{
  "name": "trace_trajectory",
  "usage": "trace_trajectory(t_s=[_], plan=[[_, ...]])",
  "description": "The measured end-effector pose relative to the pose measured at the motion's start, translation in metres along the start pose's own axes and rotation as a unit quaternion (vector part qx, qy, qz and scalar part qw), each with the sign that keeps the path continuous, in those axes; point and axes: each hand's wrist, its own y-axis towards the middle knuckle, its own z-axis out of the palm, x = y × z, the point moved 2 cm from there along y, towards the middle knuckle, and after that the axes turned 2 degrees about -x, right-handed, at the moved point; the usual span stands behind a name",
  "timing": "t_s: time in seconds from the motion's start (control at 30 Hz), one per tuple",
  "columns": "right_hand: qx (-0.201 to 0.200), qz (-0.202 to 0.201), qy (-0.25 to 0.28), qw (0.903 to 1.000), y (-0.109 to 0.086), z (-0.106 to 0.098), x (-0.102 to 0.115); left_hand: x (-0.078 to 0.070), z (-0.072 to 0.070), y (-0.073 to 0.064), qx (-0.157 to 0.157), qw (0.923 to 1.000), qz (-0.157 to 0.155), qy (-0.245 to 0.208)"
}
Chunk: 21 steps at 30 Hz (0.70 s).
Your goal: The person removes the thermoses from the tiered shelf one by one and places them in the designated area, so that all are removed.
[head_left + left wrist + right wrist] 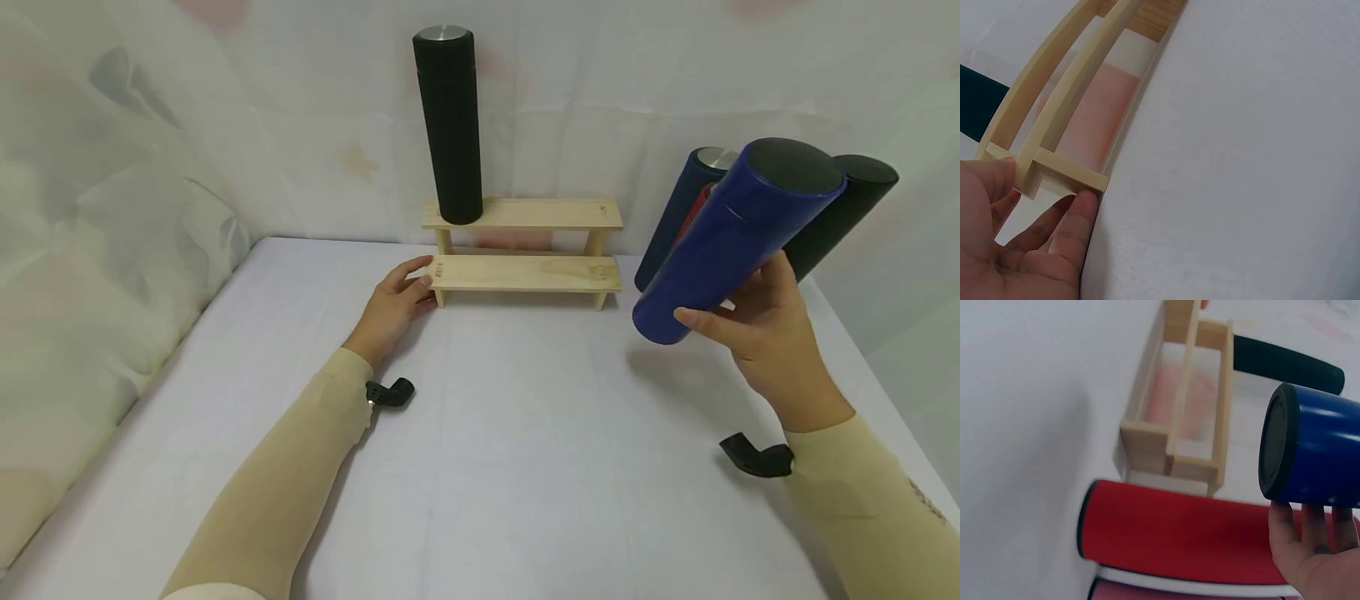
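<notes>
My right hand [780,350] holds a glossy blue thermos bottle [738,237], tilted and lifted over the right of the table. In the right wrist view, its dark round base [1277,442] shows, with fingers [1313,528] against its side. On the left, my left hand [390,308] grips the left end of a two-step wooden rack [525,272], thumb and fingers at the board ends. A black-looking thermos bottle [453,133] with a silver top stands upright on the upper step's left end. The lower step bears nothing.
Behind the held bottle stand a dark blue bottle [671,212], a mostly hidden red bottle [1179,531] and a dark green bottle [843,212]. A pink bottle [1172,591] shows at the right wrist view's bottom edge. White cloth [510,467] covers the table; patterned curtains [300,108] hang behind.
</notes>
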Motion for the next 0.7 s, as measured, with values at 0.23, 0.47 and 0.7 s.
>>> trace_trajectory(t_s=[0.23,0.47,0.7], plan=[[-0.016,-0.022,0.033,0.9991,0.003,-0.015,0.008,0.0,0.001,0.0,0.002,1.0,-0.001,0.003],[-0.029,-0.052,0.054,0.9968,0.006,-0.022,0.02,0.003,0.0,0.002,0.004,1.0,-0.005,0.005],[-0.068,-0.048,0.034,0.996,0.005,-0.037,0.024,0.004,0.0,0.001,0.002,1.0,-0.005,0.003]])
